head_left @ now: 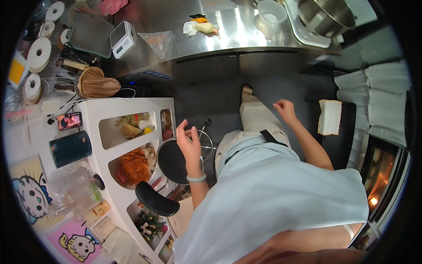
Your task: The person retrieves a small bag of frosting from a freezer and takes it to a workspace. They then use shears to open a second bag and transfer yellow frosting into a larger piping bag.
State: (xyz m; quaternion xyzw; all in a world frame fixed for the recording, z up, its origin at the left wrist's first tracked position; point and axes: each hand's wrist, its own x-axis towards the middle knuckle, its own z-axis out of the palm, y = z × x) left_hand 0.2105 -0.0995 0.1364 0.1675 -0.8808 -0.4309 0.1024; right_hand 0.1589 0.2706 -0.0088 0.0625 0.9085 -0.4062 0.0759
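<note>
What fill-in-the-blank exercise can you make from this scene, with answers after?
The round seat near the left hand is coloured ____.
Of both wrists, the pale bangle circles the ____ one.
The steel bowl sits nearer the counter's ____ end.
The fluffy thing inside the white shelf unit is coloured ____.

Missing words: black; left; right; orange.

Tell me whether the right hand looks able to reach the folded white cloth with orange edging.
Probably yes: the right hand holds nothing visible, the folded white cloth lies uncovered to its right, and no obstacle shows between them, though one view leaves distance uncertain.
</note>
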